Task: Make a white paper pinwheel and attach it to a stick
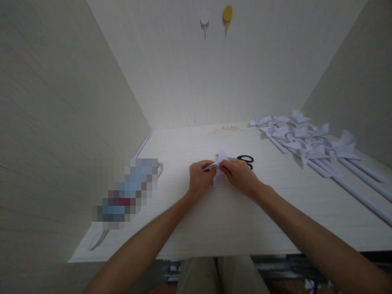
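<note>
A white paper pinwheel (221, 157) with folded, pointed blades is between my two hands, over the middle of the table. My left hand (200, 176) grips its left side, with thumb and fingers closed on the paper. Close against it, my right hand (240, 173) pinches the paper near its centre; the fingertips partly hide that spot. Just behind my right hand lies a pair of scissors (245, 158) with black handles, its blades pointing left and partly covered by the pinwheel.
Several white paper pinwheels (306, 141) on rolled paper sticks (352, 190) lie heaped at the right. A blurred-out object (131, 183) lies at the left beside the side wall. The white table (196, 228) has walls on three sides. Two hooks, one white (204, 17) and one yellow (227, 14), are on the back wall.
</note>
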`<action>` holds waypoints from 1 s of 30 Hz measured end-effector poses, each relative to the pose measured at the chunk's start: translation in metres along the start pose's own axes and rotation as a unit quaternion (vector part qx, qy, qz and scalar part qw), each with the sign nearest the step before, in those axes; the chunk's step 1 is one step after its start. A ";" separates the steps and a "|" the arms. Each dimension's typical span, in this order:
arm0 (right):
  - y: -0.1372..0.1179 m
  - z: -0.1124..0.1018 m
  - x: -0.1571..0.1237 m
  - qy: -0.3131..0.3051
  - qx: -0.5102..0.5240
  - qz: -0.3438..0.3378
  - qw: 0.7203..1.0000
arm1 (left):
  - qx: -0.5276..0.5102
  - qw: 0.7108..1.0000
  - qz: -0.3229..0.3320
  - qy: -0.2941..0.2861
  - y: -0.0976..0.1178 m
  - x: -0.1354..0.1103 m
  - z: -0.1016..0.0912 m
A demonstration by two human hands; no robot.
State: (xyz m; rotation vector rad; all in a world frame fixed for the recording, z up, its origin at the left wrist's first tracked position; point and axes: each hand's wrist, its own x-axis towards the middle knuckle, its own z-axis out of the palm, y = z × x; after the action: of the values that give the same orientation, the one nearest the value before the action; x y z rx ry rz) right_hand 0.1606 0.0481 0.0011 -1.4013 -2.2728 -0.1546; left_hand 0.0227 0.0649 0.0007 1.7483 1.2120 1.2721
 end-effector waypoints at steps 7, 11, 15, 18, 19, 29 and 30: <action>-0.003 0.001 -0.002 0.007 -0.016 0.015 1.000 | -0.017 0.999 -0.028 0.017 0.000 0.004 -0.002; -0.004 0.002 -0.002 0.043 0.009 0.038 0.998 | -0.112 0.990 -0.086 0.015 -0.002 0.005 0.000; -0.003 0.005 -0.003 0.102 0.069 0.074 0.990 | -0.233 0.966 -0.109 -0.009 0.002 0.004 0.001; -0.001 0.006 -0.003 0.147 0.156 0.130 0.968 | -0.277 0.954 -0.099 -0.055 0.003 0.003 0.000; 0.000 0.006 -0.003 0.153 0.196 0.150 0.957 | -0.279 0.953 -0.095 -0.066 0.003 0.004 0.000; 0.002 0.007 0.001 0.097 0.459 0.181 0.864 | -0.019 0.992 0.101 -0.070 -0.002 0.009 -0.009; 0.002 0.006 0.001 0.092 0.463 0.178 0.864 | 0.007 0.991 0.115 -0.072 -0.002 0.010 -0.009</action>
State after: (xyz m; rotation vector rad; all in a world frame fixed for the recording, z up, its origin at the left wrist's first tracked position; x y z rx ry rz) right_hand 0.1597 0.0515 -0.0044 -1.1377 -1.5046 0.7855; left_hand 0.0143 0.0743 0.0054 1.9999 0.9608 1.2416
